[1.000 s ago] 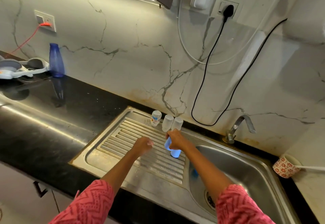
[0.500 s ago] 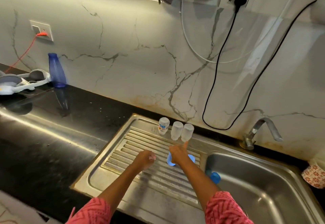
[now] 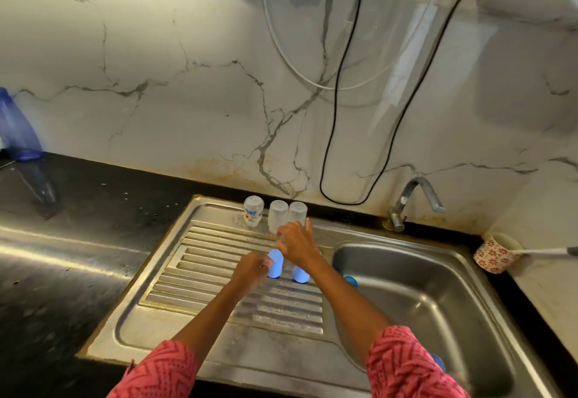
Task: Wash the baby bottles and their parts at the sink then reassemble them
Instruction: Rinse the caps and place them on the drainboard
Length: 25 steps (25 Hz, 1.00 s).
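Wall: pale marble with grey veins; a black cord (image 3: pixel 336 110) and a white cord (image 3: pixel 281 50) hang down it.
Counter: black worktop (image 3: pixel 62 241) around a steel sink (image 3: pixel 422 297), tap (image 3: pixel 413 200) at the back.
Draining board (image 3: pixel 200 272): three clear baby bottles stand upside down in a row at its far edge, a printed bottle (image 3: pixel 253 211) on the left, then two plain bottles (image 3: pixel 277 214).
Blue caps: one cap (image 3: pixel 276 264) and a second cap (image 3: pixel 301 274) stand on the ridges between the hands.
Left hand (image 3: pixel 251 269): fingers curled, just beside the first cap; whether it grips anything, I cannot tell.
Right hand (image 3: pixel 297 241): fingers spread and relaxed, holding nothing, near the plain bottles.
Right edge: floral cup (image 3: pixel 492 255) on the counter.
Far left: blue bottle (image 3: pixel 17 125).
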Available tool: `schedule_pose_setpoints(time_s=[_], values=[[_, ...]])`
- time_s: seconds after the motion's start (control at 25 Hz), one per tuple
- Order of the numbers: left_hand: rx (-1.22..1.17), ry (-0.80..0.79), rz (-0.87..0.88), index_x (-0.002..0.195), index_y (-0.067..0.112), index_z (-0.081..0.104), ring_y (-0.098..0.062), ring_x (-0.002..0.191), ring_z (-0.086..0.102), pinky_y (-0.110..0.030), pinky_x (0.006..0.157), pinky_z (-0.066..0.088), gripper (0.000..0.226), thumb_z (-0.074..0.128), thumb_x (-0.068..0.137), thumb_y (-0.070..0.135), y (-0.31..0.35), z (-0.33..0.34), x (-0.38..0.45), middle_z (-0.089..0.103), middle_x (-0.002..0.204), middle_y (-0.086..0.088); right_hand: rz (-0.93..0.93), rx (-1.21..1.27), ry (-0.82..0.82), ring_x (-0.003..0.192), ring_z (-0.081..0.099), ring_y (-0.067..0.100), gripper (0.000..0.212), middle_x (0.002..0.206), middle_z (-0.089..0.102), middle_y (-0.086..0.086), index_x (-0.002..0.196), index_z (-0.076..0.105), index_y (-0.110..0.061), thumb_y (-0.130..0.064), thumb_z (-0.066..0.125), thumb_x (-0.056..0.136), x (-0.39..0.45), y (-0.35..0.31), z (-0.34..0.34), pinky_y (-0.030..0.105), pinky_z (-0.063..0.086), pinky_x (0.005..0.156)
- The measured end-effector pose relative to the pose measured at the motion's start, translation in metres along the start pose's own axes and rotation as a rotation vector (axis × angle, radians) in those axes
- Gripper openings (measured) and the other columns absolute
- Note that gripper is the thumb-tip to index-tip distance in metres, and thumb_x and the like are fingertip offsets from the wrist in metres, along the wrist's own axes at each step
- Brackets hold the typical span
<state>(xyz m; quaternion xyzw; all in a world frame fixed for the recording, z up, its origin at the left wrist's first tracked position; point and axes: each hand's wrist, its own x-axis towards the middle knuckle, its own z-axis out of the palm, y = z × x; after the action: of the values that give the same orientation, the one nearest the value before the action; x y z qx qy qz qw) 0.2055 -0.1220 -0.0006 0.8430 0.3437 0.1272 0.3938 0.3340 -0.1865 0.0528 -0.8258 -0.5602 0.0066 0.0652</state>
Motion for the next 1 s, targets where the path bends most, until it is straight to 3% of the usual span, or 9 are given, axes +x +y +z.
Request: schedule_pose_setpoints(time_s=[0.12, 0.2, 0.44, 0.56, 0.68, 0.76, 0.88, 0.92, 1.0], values=[[-0.1, -0.131, 0.012, 0.066, 0.019, 0.062, -0.001, 0.065, 0.061, -0.028, 0.077, 0.049, 0.034, 0.049, 0.081, -0.008, 0.027, 0.021, -0.003, 0.067, 0.078, -0.002, 0.068, 0.052, 0.117, 0.112, 0.05, 0.027, 0.026, 0.111, 0.062, 0.008, 0.106, 0.06, -0.01, -0.022, 0.04, 0.095, -0.019, 0.02, -0.006, 0.044, 0.015, 0.111], [-0.158, -0.183, -0.003, 0.062, 0.021, 0.058, 0.005, 0.049, 0.056, -0.024, 0.068, 0.051, 0.037, 0.049, 0.084, -0.007, 0.046, 0.038, -0.005, 0.061, 0.068, 0.003, 0.118, 0.075, 0.161, 0.106, 0.052, 0.026, 0.029, 0.105, 0.064, 0.008, 0.1, 0.061, -0.009, -0.023, 0.036, 0.094, -0.041, 0.039, -0.01, 0.042, 0.022, 0.109], [-0.179, -0.373, -0.014, 0.064, 0.02, 0.059, 0.004, 0.039, 0.053, -0.016, 0.054, 0.045, 0.034, 0.053, 0.083, -0.008, 0.093, 0.102, -0.01, 0.059, 0.05, 0.014, 0.305, 0.119, 0.21, 0.092, 0.059, 0.03, 0.039, 0.089, 0.067, 0.01, 0.086, 0.065, -0.009, -0.027, 0.031, 0.083, -0.119, 0.11, -0.012, 0.039, 0.033, 0.091], [-0.131, -0.478, -0.055, 0.07, 0.017, 0.058, 0.005, 0.035, 0.05, -0.01, 0.038, 0.037, 0.025, 0.055, 0.084, -0.003, 0.105, 0.134, -0.019, 0.058, 0.057, 0.009, 0.388, 0.14, 0.186, 0.086, 0.062, 0.033, 0.045, 0.083, 0.068, 0.013, 0.082, 0.066, -0.008, -0.032, 0.028, 0.082, -0.16, 0.157, -0.002, 0.04, 0.04, 0.082], [-0.061, -0.481, -0.128, 0.076, 0.02, 0.061, -0.004, 0.049, 0.054, -0.013, 0.04, 0.039, 0.018, 0.056, 0.086, 0.005, 0.108, 0.164, -0.017, 0.062, 0.071, 0.001, 0.454, 0.122, 0.061, 0.103, 0.058, 0.028, 0.039, 0.101, 0.066, 0.012, 0.097, 0.066, -0.008, -0.029, 0.033, 0.09, -0.184, 0.195, 0.009, 0.035, 0.038, 0.091], [-0.024, -0.483, -0.167, 0.099, 0.015, 0.066, -0.016, 0.067, 0.06, -0.014, 0.044, 0.045, 0.017, 0.053, 0.089, 0.009, 0.113, 0.179, -0.011, 0.066, 0.099, -0.007, 0.449, 0.15, -0.063, 0.109, 0.055, 0.027, 0.034, 0.11, 0.063, 0.011, 0.104, 0.066, -0.009, -0.026, 0.038, 0.093, -0.19, 0.218, 0.024, 0.033, 0.037, 0.095], [0.078, -0.557, -0.261, 0.125, 0.008, 0.055, -0.029, 0.107, 0.061, -0.03, 0.074, 0.056, 0.034, 0.046, 0.092, 0.011, 0.124, 0.205, -0.006, 0.055, 0.126, -0.012, 0.345, 0.199, -0.292, 0.113, 0.052, 0.03, 0.035, 0.114, 0.061, 0.014, 0.106, 0.066, -0.006, -0.026, 0.044, 0.089, -0.191, 0.247, 0.055, 0.032, 0.038, 0.094], [0.121, -0.565, -0.298, 0.128, 0.006, 0.053, -0.031, 0.112, 0.058, -0.036, 0.083, 0.055, 0.036, 0.045, 0.093, 0.011, 0.124, 0.214, -0.003, 0.053, 0.129, -0.013, 0.314, 0.194, -0.373, 0.113, 0.051, 0.03, 0.03, 0.116, 0.06, 0.013, 0.107, 0.065, -0.006, -0.023, 0.049, 0.088, -0.188, 0.254, 0.066, 0.032, 0.039, 0.093], [0.196, -0.552, -0.33, 0.127, 0.003, 0.054, -0.033, 0.111, 0.059, -0.042, 0.088, 0.053, 0.037, 0.045, 0.092, 0.012, 0.125, 0.23, 0.005, 0.054, 0.128, -0.016, 0.231, 0.187, -0.482, 0.116, 0.049, 0.028, 0.029, 0.12, 0.058, 0.011, 0.112, 0.065, -0.008, -0.019, 0.052, 0.089, -0.173, 0.272, 0.083, 0.033, 0.041, 0.094]])
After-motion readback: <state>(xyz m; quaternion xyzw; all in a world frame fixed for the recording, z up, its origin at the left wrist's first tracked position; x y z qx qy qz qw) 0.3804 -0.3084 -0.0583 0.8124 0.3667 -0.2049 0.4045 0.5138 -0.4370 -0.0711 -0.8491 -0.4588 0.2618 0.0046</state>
